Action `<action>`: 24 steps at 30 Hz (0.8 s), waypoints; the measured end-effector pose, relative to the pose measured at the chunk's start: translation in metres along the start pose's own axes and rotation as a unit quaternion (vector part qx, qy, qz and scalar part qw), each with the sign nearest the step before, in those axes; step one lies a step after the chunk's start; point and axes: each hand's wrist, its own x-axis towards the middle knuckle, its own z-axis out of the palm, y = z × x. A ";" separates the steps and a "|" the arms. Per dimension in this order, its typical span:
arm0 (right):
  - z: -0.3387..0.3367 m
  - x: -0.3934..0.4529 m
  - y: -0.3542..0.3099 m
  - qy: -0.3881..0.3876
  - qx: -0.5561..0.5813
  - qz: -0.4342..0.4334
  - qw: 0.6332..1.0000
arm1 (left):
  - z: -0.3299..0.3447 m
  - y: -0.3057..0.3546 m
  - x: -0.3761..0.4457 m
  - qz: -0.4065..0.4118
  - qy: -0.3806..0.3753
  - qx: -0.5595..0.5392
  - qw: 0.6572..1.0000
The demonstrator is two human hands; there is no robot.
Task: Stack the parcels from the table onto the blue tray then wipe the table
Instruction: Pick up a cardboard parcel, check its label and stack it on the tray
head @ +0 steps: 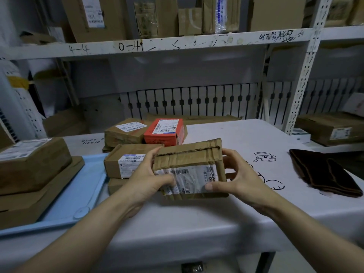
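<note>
A taped brown cardboard parcel [189, 164] with a white barcode label is held above the white table [177, 215], tilted toward me. My left hand [146, 177] grips its left side and my right hand [235, 177] grips its right side. Behind it on the table lie a brown labelled parcel [123, 159] on top of a flatter one, a red box [164, 132] and another brown parcel [124, 133]. The blue tray [78, 196] lies at the left and carries two stacked brown parcels [31, 174]. A dark folded cloth [323, 174] rests at the table's right.
White metal shelving [157, 46] full of cardboard boxes rises behind the table. A shelf upright [301, 85] stands at the back right, with a flat boxed parcel [332, 130] on a lower shelf beyond it. Black doodles mark the tabletop near my right hand.
</note>
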 end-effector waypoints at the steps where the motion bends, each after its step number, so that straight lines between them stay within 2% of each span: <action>1: -0.001 0.001 0.000 0.003 -0.001 0.001 1.000 | 0.000 0.000 0.000 0.007 -0.002 0.012 1.000; 4: -0.004 0.002 -0.001 0.004 -0.011 -0.003 1.000 | -0.001 0.002 -0.003 0.064 -0.011 0.091 0.994; 7: -0.003 0.001 -0.004 0.003 -0.023 -0.010 1.000 | 0.001 0.009 -0.008 0.135 -0.036 0.188 0.972; 10: 0.002 0.003 -0.005 0.001 -0.037 -0.021 0.999 | 0.007 0.016 -0.009 0.167 -0.069 0.219 0.959; 14: 0.006 0.007 -0.009 0.002 -0.061 -0.038 0.997 | 0.012 0.022 -0.011 0.157 -0.096 0.168 0.968; 19: 0.005 0.005 -0.021 0.002 -0.023 -0.036 0.999 | 0.006 0.018 -0.009 0.107 -0.079 0.113 0.985; 24: 0.004 0.003 -0.018 -0.018 -0.042 -0.032 0.998 | 0.004 0.015 -0.008 0.061 -0.062 -0.006 0.996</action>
